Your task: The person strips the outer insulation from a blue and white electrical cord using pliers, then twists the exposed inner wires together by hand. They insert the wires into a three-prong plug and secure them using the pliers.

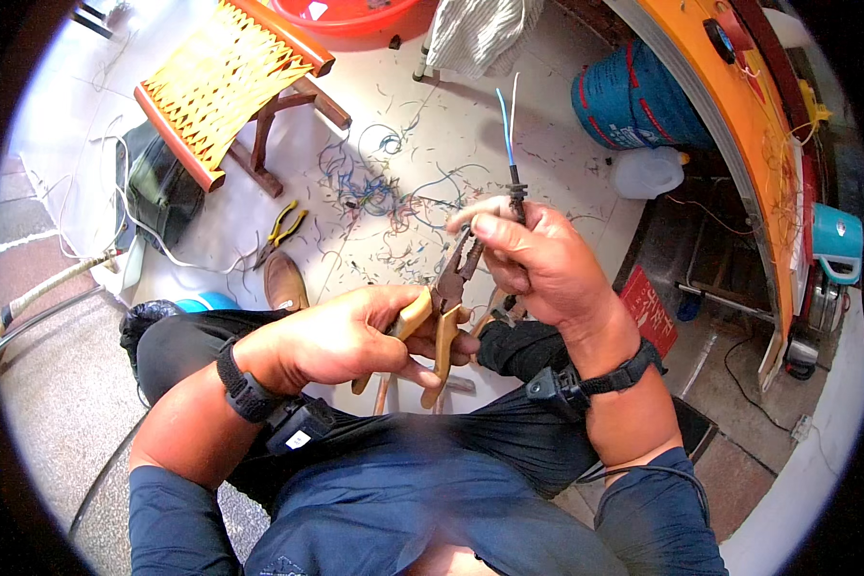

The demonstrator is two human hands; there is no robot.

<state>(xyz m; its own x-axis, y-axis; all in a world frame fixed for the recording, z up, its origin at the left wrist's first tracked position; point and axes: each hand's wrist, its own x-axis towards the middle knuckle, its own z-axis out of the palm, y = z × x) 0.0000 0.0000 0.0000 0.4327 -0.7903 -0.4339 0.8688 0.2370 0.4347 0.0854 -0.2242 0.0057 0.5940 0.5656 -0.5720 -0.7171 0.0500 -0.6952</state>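
Observation:
My left hand is wrapped round the tan handles of a pair of pliers in front of my lap. The dark metal jaws point up toward my right hand, and their tips are close to its fingers. A black cable is pinched in that right hand. From the cable's upper end, above a ribbed black sleeve, stick a blue wire and a white wire. Whether the jaws touch the cable's lower part, I cannot tell, since my fingers partly hide it.
Cut wire scraps litter the pale floor, with yellow-handled pliers by my shoe. A stool with a yellow woven seat stands far left, near a red basin. To the right are a blue bucket, a white jug and an orange board.

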